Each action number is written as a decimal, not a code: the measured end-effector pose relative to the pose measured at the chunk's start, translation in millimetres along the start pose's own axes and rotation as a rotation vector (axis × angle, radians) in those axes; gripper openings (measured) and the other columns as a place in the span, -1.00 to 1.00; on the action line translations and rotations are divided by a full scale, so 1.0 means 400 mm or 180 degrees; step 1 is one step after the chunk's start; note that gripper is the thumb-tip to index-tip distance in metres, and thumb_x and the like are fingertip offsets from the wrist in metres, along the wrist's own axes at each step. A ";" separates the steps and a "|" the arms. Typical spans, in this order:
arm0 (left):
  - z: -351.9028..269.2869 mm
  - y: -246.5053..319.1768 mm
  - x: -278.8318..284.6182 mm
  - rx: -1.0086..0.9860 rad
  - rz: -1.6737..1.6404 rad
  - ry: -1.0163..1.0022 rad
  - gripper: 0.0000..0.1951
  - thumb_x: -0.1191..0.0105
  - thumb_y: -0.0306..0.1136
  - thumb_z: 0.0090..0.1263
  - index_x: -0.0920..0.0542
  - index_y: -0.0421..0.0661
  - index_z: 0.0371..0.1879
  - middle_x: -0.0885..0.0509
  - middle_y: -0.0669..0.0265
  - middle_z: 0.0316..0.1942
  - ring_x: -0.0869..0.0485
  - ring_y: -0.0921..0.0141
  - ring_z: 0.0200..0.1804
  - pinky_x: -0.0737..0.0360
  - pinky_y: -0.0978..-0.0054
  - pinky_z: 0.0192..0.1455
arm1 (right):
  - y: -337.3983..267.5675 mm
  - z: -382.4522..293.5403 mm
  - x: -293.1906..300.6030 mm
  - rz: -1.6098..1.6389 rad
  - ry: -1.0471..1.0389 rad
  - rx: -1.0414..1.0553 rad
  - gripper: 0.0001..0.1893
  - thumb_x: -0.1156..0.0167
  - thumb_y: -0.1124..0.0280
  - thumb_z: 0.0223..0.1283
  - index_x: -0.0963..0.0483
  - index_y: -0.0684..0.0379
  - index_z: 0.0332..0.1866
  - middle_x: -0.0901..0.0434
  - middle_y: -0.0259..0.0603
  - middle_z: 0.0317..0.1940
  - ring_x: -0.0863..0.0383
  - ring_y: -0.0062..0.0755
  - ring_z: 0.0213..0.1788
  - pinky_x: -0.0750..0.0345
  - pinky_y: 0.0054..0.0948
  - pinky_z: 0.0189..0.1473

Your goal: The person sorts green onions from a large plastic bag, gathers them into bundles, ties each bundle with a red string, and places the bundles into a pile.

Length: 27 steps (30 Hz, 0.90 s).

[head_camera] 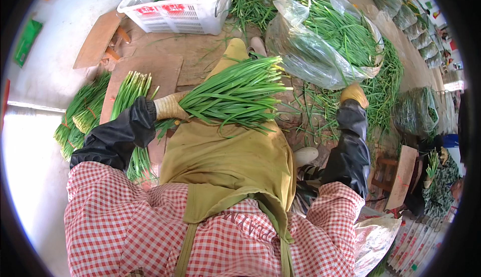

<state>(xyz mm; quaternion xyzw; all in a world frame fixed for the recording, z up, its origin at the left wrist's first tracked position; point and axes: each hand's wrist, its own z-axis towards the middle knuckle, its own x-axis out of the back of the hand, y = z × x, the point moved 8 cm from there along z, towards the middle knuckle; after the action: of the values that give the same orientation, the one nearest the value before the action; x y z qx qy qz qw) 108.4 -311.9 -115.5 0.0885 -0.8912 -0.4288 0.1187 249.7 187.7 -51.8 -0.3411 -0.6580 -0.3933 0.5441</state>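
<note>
My gloved left hand [173, 107] grips a thick bunch of long green leaves, likely garlic chives [233, 93], lying across my lap on an olive apron [221, 153]. The bunch's pale cut ends point right. At the right, my gloved right hand [354, 94] is at the lower edge of a clear plastic bag [319, 66] full of loose chives; its fingers are hard to make out. Beneath my left forearm, another bunch of chives [129, 89] lies on a brown board [161, 66]. Tied bundles [84, 115] lie left of the board.
A white plastic crate [180, 17] holding chives stands beyond the board, near a wooden stool [99, 38]. Loose chives [387, 85] cover the floor around the bag. Another filled bag [417, 111] stands farther right, with a wooden seat [402, 175] and a person's camouflage sleeve [443, 187] nearby.
</note>
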 end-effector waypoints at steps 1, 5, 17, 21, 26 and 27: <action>0.011 -0.040 0.016 -0.0003 -0.0007 0.0036 -0.33 -0.30 -0.57 0.07 -0.38 -0.06 0.24 -0.64 0.36 -0.01 -0.55 0.54 -0.01 -0.52 0.54 0.07 | 0.020 -0.044 0.041 -0.0168 0.0009 -0.0336 -0.65 -0.14 0.30 0.22 -0.48 0.05 0.13 -0.66 -0.23 -0.09 -0.65 -0.30 0.04 -0.58 -0.29 -0.07; 0.034 -0.009 -0.007 -0.2090 0.1797 0.0122 -0.41 -0.22 -0.51 0.13 -0.39 -0.04 0.22 -0.67 0.32 -0.09 -0.60 0.51 -0.16 -0.60 0.52 -0.06 | -0.210 -0.230 0.096 0.2124 0.0834 0.2913 -0.74 -0.18 0.21 0.18 -0.56 0.12 -0.13 -0.62 -0.08 -0.14 -0.61 -0.10 -0.14 -0.52 -0.21 -0.06; 0.010 -0.101 0.032 -0.0797 0.0740 0.0277 -0.41 -0.26 -0.38 0.18 -0.37 -0.11 0.22 -0.59 0.34 0.07 -0.52 0.54 0.05 -0.43 0.52 0.23 | -0.410 -0.421 0.013 0.3592 0.0097 0.2780 -0.75 -0.26 0.52 0.06 -0.56 0.24 -0.11 -0.56 -0.04 0.01 -0.56 -0.08 -0.06 -0.48 -0.39 0.00; 0.033 -0.088 0.009 0.0241 0.0475 -0.0126 -0.34 -0.34 -0.36 0.12 -0.35 -0.19 0.22 -0.58 0.33 0.09 -0.52 0.51 0.07 -0.40 0.52 0.28 | -0.356 -0.325 -0.115 0.3883 -0.0502 0.1795 -0.84 -0.22 0.44 0.13 -0.56 0.19 -0.18 -0.62 0.00 -0.25 -0.59 -0.03 -0.20 -0.52 -0.29 -0.09; -0.016 0.081 -0.049 -0.0582 0.1234 -0.0096 -0.54 -0.08 -0.25 0.37 -0.37 -0.06 0.23 -0.57 0.40 0.12 -0.50 0.50 0.13 -0.39 0.48 0.30 | -0.105 -0.107 -0.232 0.1395 -0.0099 0.1014 -0.71 -0.17 0.25 0.18 -0.55 0.13 -0.05 -0.63 0.06 -0.18 -0.61 0.09 -0.11 -0.53 -0.12 -0.08; -0.019 0.050 -0.033 0.0003 0.0855 0.0070 -0.49 -0.14 -0.29 0.33 -0.35 -0.05 0.25 -0.59 0.38 0.08 -0.54 0.53 0.05 -0.46 0.54 0.20 | -0.083 -0.099 -0.229 0.0740 -0.0430 0.0628 -0.67 -0.20 0.28 0.16 -0.52 0.18 0.00 -0.59 0.08 -0.05 -0.57 0.08 0.01 -0.51 -0.16 0.04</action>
<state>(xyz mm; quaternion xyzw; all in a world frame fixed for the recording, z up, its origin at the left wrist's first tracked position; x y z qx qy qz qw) 122.2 -301.7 -96.8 -0.0269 -0.8939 -0.4076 0.1848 254.6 135.4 -143.0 -0.3855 -0.6846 -0.2373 0.5713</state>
